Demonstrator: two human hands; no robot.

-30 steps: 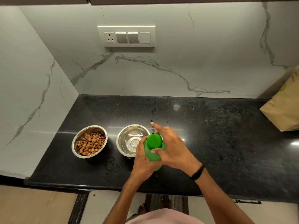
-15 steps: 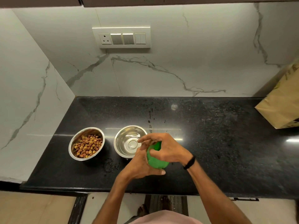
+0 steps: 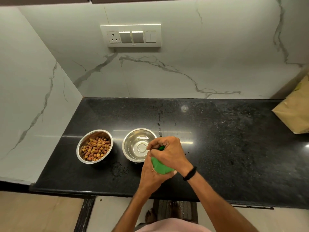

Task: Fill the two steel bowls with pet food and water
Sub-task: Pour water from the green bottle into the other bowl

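Two steel bowls stand side by side on the black counter (image 3: 217, 148). The left bowl (image 3: 80, 148) holds brown and yellow kibble (image 3: 96, 149). The right bowl (image 3: 133, 144) looks shiny inside; I cannot tell whether it holds water. Just right of it is a green bottle (image 3: 158, 166), upright. My left hand (image 3: 148, 174) grips the bottle's body from below. My right hand (image 3: 168, 153) is curled over the top, covering the green cap, of which only a sliver shows.
A brown paper bag (image 3: 294, 113) leans at the counter's far right. Marble walls close off the back and left, with a switch panel (image 3: 131, 36) above. Dark wet marks lie in front of the bowls. The counter's front edge runs just below my wrists.
My right hand has closed down over the bottle's cap, which was uncovered a second ago. The bottle stays by the right bowl.
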